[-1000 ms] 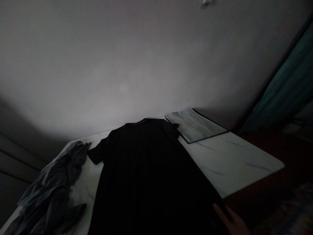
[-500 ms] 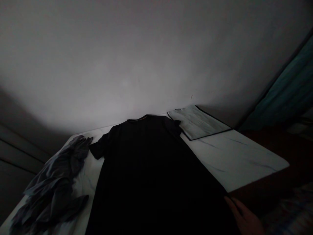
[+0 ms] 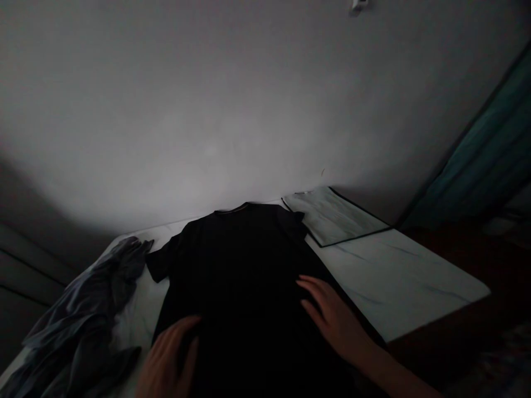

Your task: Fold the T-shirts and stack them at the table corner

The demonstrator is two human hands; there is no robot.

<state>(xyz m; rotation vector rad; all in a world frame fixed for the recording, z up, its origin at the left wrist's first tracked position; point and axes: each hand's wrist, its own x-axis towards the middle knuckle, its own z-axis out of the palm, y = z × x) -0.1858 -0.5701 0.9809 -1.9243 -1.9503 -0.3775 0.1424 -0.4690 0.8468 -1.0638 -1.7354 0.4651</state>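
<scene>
Plainly, in the head view, a black T-shirt (image 3: 244, 254) lay spread over the white, grey-veined table (image 3: 418, 282), filling the centre and lower centre of the frame. Its collar pointed towards the pale wall (image 3: 224, 110), and its lower part ran down to the bottom edge of the frame.

The left hand (image 3: 168, 359), at the lower left of centre, was over the shirt's left side, its fingers curved and its thumb standing apart from them. The right hand (image 3: 327, 318), right of the lower centre, reached in from the lower right corner with fingers extended and thumb parted, over the shirt's right side. Neither hand was closed around anything; the dark cloth made it impossible to tell how firmly they touched it.

A crumpled grey garment (image 3: 89, 315) lay at the lower left of the frame, just beside the shirt. Right of centre, a flat grey panel (image 3: 344, 218) with dark edging lay on the table, its left edge partly covered by the shirt's sleeve. A teal curtain (image 3: 477, 155) hung at the right edge, and a small white fixture (image 3: 359, 5) showed at the top.
</scene>
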